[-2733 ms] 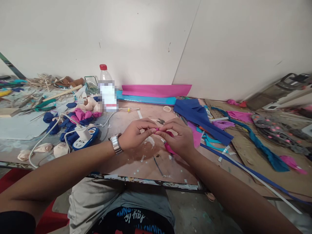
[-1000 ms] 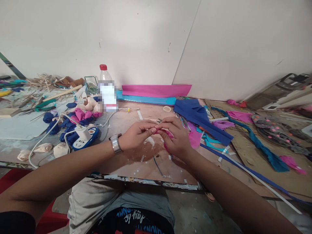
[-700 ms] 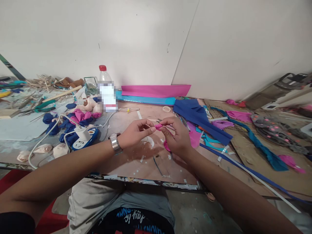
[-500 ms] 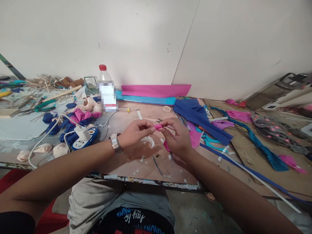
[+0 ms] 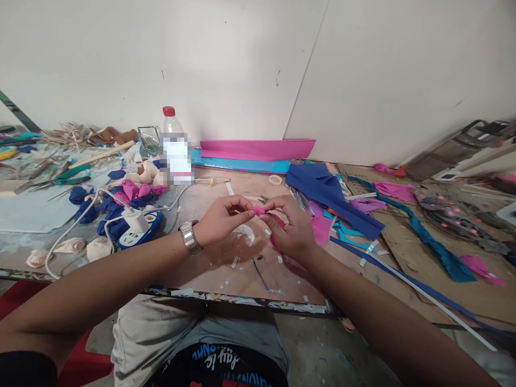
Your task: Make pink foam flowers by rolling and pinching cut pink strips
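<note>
A small bunched piece of pink crepe paper (image 5: 259, 210) is pinched between my two hands above the middle of the table. My left hand (image 5: 220, 221), with a metal watch on its wrist, grips its left end between thumb and forefinger. At the other end, my right hand (image 5: 294, 228) holds it in the same kind of pinch. More pink shows under the right palm, partly hidden by the fingers. Just behind the hands lie scissors (image 5: 263, 199), mostly covered. A cream ring of tape (image 5: 275, 180) rests farther back.
Left of my hands are a blue-and-white power strip (image 5: 139, 232) with a white cable, seashells (image 5: 38, 258) and blue and pink bunched pieces (image 5: 131, 189). A phone (image 5: 178, 161) leans against a red-capped bottle (image 5: 172, 121). Blue sheets (image 5: 334, 196) and cardboard (image 5: 407, 242) lie to the right.
Both hands stay close together on the pink piece, with only slight finger movement. A little more of the pink shows between the fingertips.
</note>
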A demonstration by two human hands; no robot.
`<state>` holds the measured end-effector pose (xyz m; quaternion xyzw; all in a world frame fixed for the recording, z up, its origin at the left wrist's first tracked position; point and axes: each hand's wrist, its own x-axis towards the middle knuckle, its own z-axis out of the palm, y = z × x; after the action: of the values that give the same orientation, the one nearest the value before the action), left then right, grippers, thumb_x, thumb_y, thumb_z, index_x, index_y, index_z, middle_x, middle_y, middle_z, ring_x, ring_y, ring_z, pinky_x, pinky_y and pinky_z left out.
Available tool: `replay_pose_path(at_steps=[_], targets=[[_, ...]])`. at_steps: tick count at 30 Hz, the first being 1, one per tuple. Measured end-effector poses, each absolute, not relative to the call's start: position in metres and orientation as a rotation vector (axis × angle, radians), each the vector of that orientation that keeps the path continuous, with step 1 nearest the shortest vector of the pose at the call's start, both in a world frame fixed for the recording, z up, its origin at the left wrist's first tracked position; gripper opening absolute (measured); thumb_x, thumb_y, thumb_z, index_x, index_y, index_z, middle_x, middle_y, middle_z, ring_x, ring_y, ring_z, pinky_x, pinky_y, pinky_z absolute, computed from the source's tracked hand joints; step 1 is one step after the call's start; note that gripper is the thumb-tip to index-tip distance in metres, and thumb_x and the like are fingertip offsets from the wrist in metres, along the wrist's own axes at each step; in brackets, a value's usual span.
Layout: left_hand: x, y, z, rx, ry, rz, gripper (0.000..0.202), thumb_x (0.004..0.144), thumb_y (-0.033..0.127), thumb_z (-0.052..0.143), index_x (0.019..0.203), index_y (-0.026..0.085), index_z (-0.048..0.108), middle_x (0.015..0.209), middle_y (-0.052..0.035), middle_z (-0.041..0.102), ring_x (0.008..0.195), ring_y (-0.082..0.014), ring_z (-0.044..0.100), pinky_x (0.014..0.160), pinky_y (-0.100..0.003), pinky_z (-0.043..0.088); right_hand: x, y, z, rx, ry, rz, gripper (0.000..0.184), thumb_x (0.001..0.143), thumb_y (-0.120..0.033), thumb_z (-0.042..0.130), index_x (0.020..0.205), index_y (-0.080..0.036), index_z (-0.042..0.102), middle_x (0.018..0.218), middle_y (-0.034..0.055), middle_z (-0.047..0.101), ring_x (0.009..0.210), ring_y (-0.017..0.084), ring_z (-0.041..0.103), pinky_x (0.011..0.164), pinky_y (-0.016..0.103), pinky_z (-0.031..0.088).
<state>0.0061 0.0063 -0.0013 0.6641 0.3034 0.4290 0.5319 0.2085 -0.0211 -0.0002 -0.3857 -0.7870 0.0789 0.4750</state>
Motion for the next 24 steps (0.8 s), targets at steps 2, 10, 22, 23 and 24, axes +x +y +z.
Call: replay_pose_path(at_steps=[2,10,22,23,24], targets=[[0.0053,0.0065,0.0003,1.611,0.726,1.025,0.024,0.086,0.037,0.072,0.086,0.014,0.068,0.084,-0.0033,0.067,0.075,-0.0124,0.057,0.072,-0.026,0.045,0.2088,-0.0212,-0.0004,-0.947,-1.921,0.198,0.011,0.098,-0.035,0.065,0.098,-0.024,0.063,0.094,0.0037,0.067,0.09,0.021,0.062,0.081,0.036,0.048],[0.0036,0.0054,0.0015,1.698,0.808,1.034,0.022,0.088,0.036,0.065,0.082,0.014,0.066,0.081,-0.0031,0.063,0.076,-0.0137,0.055,0.072,-0.027,0.044,0.2088,-0.0199,-0.0001,-0.921,-2.011,0.138,0.012,0.098,-0.036,0.063,0.099,-0.025,0.063,0.094,0.0042,0.069,0.091,0.023,0.062,0.082,0.038,0.047],[0.0046,0.0056,-0.0002,1.818,0.857,1.072,0.013,0.08,0.026,0.061,0.072,0.016,0.061,0.077,-0.0022,0.063,0.075,-0.0144,0.055,0.073,-0.028,0.044,0.2049,-0.0211,0.0002,-0.891,-2.035,0.161,0.019,0.1,-0.043,0.058,0.096,-0.025,0.061,0.091,0.0049,0.068,0.087,0.023,0.061,0.081,0.039,0.046],[0.0045,0.0062,-0.0008,1.788,0.845,1.053,0.012,0.08,0.026,0.06,0.073,0.016,0.061,0.076,-0.0018,0.062,0.075,-0.0142,0.055,0.072,-0.028,0.044,0.2048,-0.0213,-0.0008,-0.904,-2.019,0.189,0.019,0.1,-0.043,0.058,0.096,-0.025,0.061,0.091,0.0049,0.067,0.087,0.023,0.061,0.08,0.039,0.047],[0.0044,0.0068,-0.0013,1.759,0.832,1.033,0.012,0.08,0.025,0.059,0.073,0.016,0.061,0.076,-0.0013,0.062,0.074,-0.0139,0.054,0.072,-0.027,0.044,0.2046,-0.0215,-0.0018,-0.918,-2.001,0.222,0.019,0.101,-0.043,0.058,0.097,-0.024,0.061,0.091,0.005,0.067,0.088,0.023,0.061,0.08,0.039,0.047]])
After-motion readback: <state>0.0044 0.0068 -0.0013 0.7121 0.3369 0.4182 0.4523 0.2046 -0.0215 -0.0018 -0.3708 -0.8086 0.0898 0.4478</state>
